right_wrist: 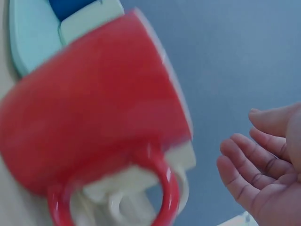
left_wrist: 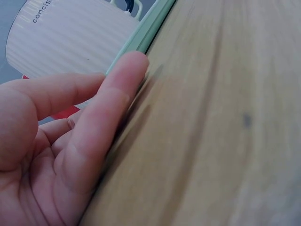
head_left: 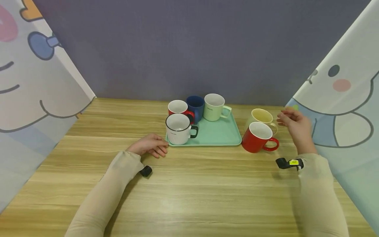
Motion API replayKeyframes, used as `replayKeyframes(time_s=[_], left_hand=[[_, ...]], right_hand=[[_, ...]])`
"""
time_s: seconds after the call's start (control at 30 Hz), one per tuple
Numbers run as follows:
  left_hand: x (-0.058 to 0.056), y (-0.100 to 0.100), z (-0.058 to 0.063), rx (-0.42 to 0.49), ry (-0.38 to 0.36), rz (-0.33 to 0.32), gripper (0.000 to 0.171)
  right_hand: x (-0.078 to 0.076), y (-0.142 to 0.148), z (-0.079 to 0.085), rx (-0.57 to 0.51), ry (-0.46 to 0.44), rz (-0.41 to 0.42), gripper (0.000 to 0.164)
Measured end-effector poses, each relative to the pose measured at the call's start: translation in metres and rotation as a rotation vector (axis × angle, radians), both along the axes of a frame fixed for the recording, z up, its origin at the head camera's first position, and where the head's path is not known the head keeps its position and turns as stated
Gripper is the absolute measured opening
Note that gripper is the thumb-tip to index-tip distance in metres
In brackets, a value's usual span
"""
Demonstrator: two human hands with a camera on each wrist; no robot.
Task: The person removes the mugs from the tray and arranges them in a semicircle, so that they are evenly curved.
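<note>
My left hand [head_left: 150,145] rests by the front left corner of the mint tray [head_left: 217,135], its fingertips right at the rim in the left wrist view. Just above that corner stands a white ribbed mug [head_left: 177,131] with a black rim and handle. My right hand [head_left: 296,126] is raised to the right of the pale yellow mug [head_left: 262,115], fingers loosely bent and holding nothing. In front of the yellow mug, a red mug [head_left: 255,140] stands off the tray's right corner, handle to the right; it fills much of the right wrist view.
On the tray behind the white mug are a red mug with a white inside [head_left: 177,107], a dark blue mug [head_left: 195,104] and a pale green mug [head_left: 214,110]. A grey panel [head_left: 189,49] rises behind the wooden table [head_left: 207,184], with printed cartoon panels at both sides.
</note>
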State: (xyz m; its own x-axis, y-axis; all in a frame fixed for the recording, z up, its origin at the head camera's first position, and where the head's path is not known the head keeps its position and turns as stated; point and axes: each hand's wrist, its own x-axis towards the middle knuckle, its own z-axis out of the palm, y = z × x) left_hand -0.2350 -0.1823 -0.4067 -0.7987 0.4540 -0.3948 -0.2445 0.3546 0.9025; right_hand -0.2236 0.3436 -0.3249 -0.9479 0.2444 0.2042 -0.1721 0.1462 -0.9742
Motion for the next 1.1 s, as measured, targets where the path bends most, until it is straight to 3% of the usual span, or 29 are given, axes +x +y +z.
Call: replayKeyframes(time_s=[0.3, 0.4, 0.53, 0.63, 0.87, 1.1], left_hand=[[0.001, 0.001, 0.003, -0.004, 0.006, 0.001, 0.025], [0.001, 0.000, 0.002, -0.007, 0.010, -0.001, 0.025], [0.001, -0.001, 0.000, -0.005, 0.008, 0.000, 0.026], [0.001, -0.001, -0.002, 0.000, 0.001, 0.003, 0.025], [0.000, 0.000, -0.005, -0.004, -0.007, 0.006, 0.024], [0.000, -0.001, -0.001, -0.008, 0.003, 0.011, 0.023]], right_hand=[[-0.007, -0.039, 0.011, 0.129, 0.094, 0.068, 0.025], [-0.011, -0.053, 0.012, 0.225, 0.074, 0.086, 0.011], [-0.019, -0.073, 0.013, 0.409, 0.013, 0.118, 0.035], [-0.026, -0.088, 0.011, 0.467, -0.019, 0.153, 0.038], [-0.041, -0.118, 0.008, 0.464, -0.039, 0.159, 0.038], [-0.060, -0.140, 0.006, 0.455, -0.068, 0.102, 0.038]])
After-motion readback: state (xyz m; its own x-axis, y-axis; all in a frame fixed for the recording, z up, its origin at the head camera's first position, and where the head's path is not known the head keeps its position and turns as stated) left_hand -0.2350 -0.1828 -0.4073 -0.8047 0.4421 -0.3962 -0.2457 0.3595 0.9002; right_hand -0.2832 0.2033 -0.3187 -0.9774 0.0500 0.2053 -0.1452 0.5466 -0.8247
